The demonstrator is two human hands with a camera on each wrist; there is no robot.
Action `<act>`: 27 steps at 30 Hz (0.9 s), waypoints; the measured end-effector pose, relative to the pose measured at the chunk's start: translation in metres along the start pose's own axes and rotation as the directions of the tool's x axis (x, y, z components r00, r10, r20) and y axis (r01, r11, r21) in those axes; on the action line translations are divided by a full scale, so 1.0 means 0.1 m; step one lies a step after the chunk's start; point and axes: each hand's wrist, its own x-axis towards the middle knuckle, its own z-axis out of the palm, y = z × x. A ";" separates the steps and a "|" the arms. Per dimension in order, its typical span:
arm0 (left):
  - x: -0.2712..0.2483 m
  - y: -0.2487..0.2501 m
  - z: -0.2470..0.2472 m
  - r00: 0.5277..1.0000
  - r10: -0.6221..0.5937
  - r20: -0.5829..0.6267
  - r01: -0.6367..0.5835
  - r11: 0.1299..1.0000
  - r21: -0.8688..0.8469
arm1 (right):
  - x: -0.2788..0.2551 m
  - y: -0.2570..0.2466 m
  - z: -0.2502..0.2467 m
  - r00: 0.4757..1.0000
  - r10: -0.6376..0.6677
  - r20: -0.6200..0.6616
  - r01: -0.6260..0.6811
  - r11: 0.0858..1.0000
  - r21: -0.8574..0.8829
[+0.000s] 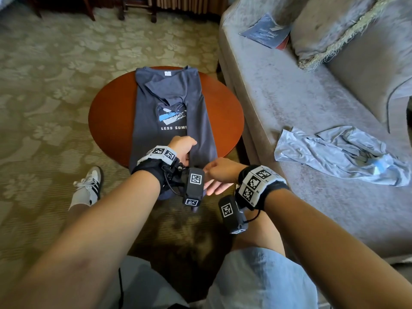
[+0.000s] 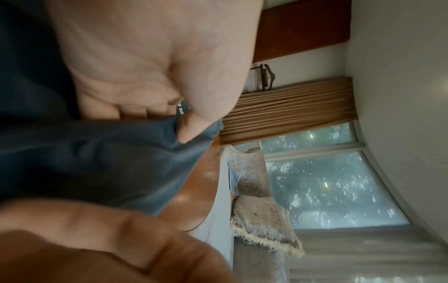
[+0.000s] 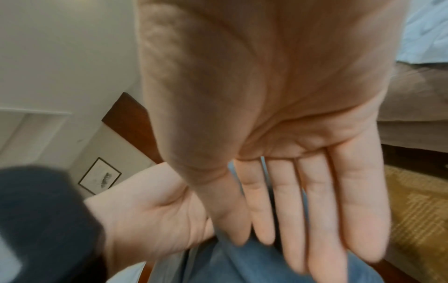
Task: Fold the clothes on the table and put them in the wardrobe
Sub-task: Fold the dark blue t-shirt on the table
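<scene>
Both forearms reach forward from the bottom of the head view, each wrist wrapped in a black band with printed square markers. The left hand (image 1: 184, 148) rests on the lower part of the dark grey T-shirt (image 1: 156, 121), and the left wrist view shows its thumb and fingers (image 2: 194, 122) pinching a fold of that cloth. The right hand (image 1: 219, 176) hangs just beside the left wrist, near the shirt's hanging hem, with its palm turned up and its fingers (image 3: 315, 210) straight and close together, holding nothing.

The T-shirt lies lengthwise on the round wooden table (image 1: 225, 112), collar at the far side, both side panels folded in over the middle so that the printed picture and white lettering are partly covered. Its lower end drapes over the near rim of the table toward the person's knees.

To the right stands a grey sofa (image 1: 289, 103). On its seat lies a crumpled light blue garment (image 1: 334, 150), well apart from the table. Farther back on the sofa are a blue booklet (image 1: 265, 32) and a fringed cushion (image 1: 330, 30). A patterned carpet (image 1: 44, 85) covers the floor, and a white sneaker (image 1: 93, 181) with dark stripes stands on it at left.
</scene>
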 end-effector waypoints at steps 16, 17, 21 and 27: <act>0.42 0.34 -0.12 0.990 0.121 -0.067 -0.119 0.992 0.035 | 0.58 -0.06 -0.48 0.792 -0.037 -0.609 0.069 0.997 0.029; 0.47 0.37 -0.11 0.988 0.127 -0.087 -0.125 0.992 0.026 | 0.66 -0.08 -0.51 0.789 -0.041 -0.613 0.072 0.997 0.026; 0.75 0.56 -0.10 0.986 0.124 -0.116 -0.126 0.992 -0.016 | 0.99 -0.18 -0.67 0.776 -0.044 -0.629 0.077 0.997 0.025; 1.15 0.96 -0.21 0.991 0.049 -0.124 -0.071 0.981 -0.181 | 1.49 -0.37 -0.98 0.799 -0.023 -0.601 0.152 0.974 0.165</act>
